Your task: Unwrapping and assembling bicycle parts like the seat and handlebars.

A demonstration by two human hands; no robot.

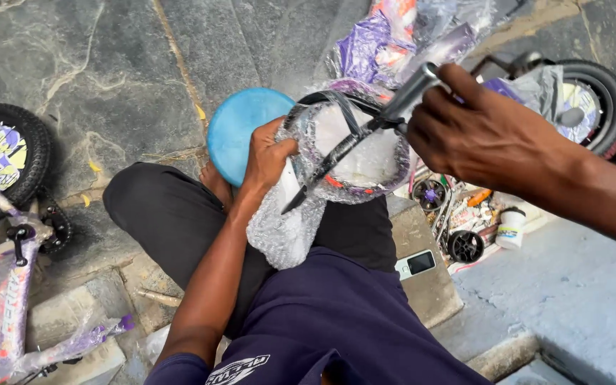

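Note:
My left hand (265, 155) grips a bicycle part wrapped in bubble wrap (286, 232), a curved piece with a black rim (365, 167) resting over my knee. My right hand (483, 135) holds a long black tool with a metal handle (411, 89); its blade (322, 175) runs down across the wrapped part toward my left hand. I am seated, with black trousers and a dark blue shirt below the hands.
A blue round lid (240, 128) lies on the stone floor beyond my knee. A small bicycle frame and wheel (5, 153) stand at left, another wheel (593, 96) at right. Small parts, a white tub (511, 228) and a phone (416, 264) lie on the step.

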